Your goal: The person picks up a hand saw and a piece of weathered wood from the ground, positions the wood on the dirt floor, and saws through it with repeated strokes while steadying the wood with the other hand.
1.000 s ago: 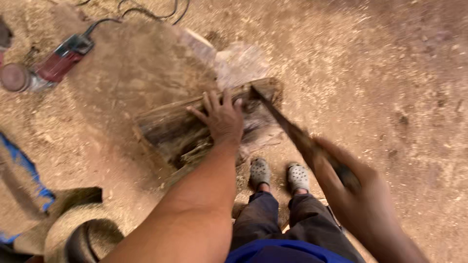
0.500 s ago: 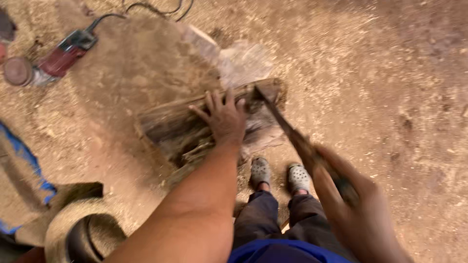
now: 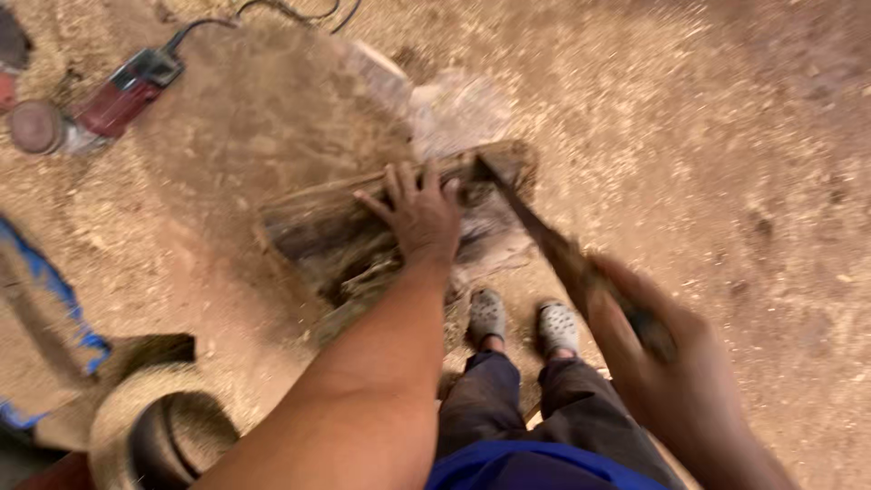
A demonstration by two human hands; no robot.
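A rough, splintered block of wood (image 3: 318, 227) stands on the sawdust-covered ground in front of my feet. My left hand (image 3: 419, 213) lies flat on its top edge with the fingers spread. In my right hand (image 3: 676, 377) I grip the handle of a long dark blade (image 3: 535, 231), a machete-like tool. The blade slants up and left, and its tip meets the right end of the wood, just right of my left hand. The blade and my right hand are blurred.
A red angle grinder (image 3: 86, 113) with a black cable lies at the upper left. A hollow round wooden piece (image 3: 159, 436) sits at the lower left beside a blue strap (image 3: 63, 308). My feet in pale perforated shoes (image 3: 522, 322) stand just below the wood.
The blade has come down a little further onto the right end of the wood. My left hand has stayed on the block.
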